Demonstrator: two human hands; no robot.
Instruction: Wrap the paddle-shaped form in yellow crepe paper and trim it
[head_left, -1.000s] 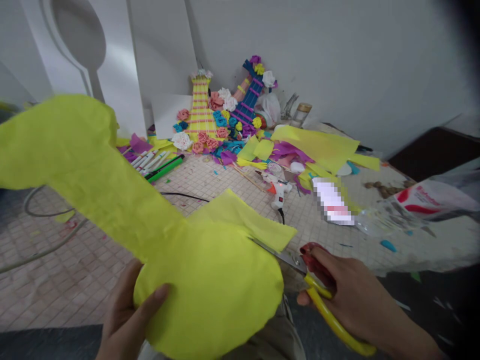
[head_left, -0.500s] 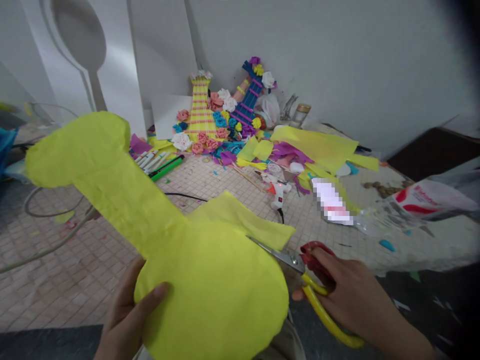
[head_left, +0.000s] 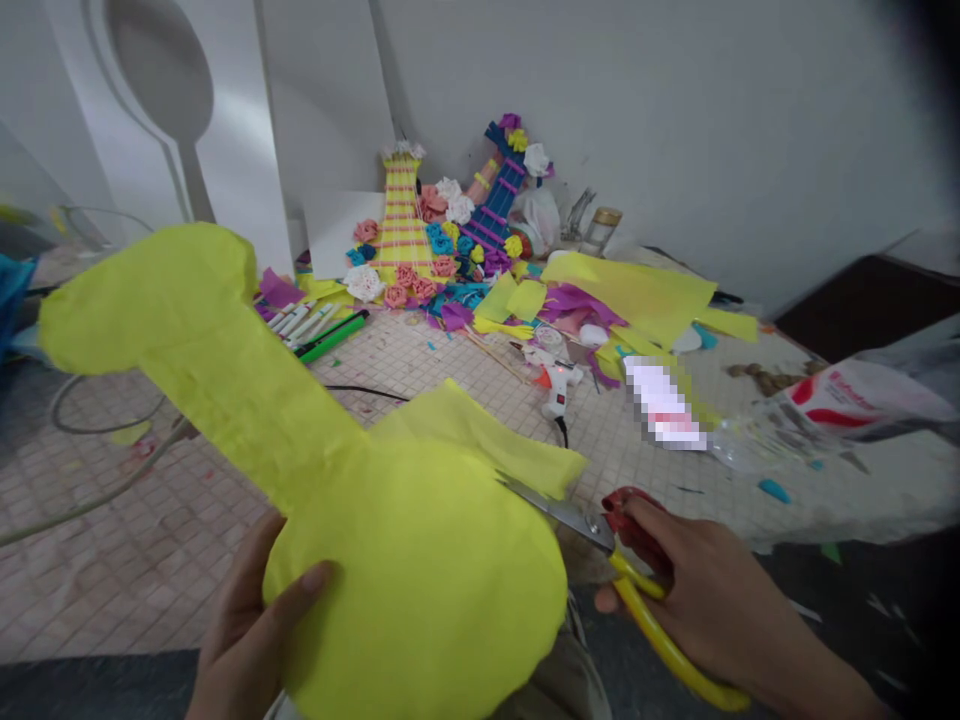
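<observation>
A yellow paper-covered cutout (head_left: pixel 420 580), with a round body, a long neck and a wide head at the upper left, tilts across the view. My left hand (head_left: pixel 262 610) grips its lower left edge, thumb on the front and fingers behind. In my right hand (head_left: pixel 697 580) is a pair of scissors (head_left: pixel 592 525) with one red and one yellow handle. Their blades lie along the body's upper right edge, where a loose flap of yellow paper (head_left: pixel 487 430) sticks out behind. How far the blades are parted is hard to see.
A white glue gun (head_left: pixel 556 390) with its cord lies mid-table. Behind stand decorated guitar shapes (head_left: pixel 403 215) with paper flowers. Markers (head_left: pixel 304 320) and a green cutter (head_left: pixel 334 337) lie left; yellow sheets (head_left: pixel 630 285), paper scraps and a plastic bag (head_left: pixel 847 400) lie right.
The yellow cutout has shifted slightly left in my left hand. The scissors' handles have moved a little right and down, their blades still at the paper edge.
</observation>
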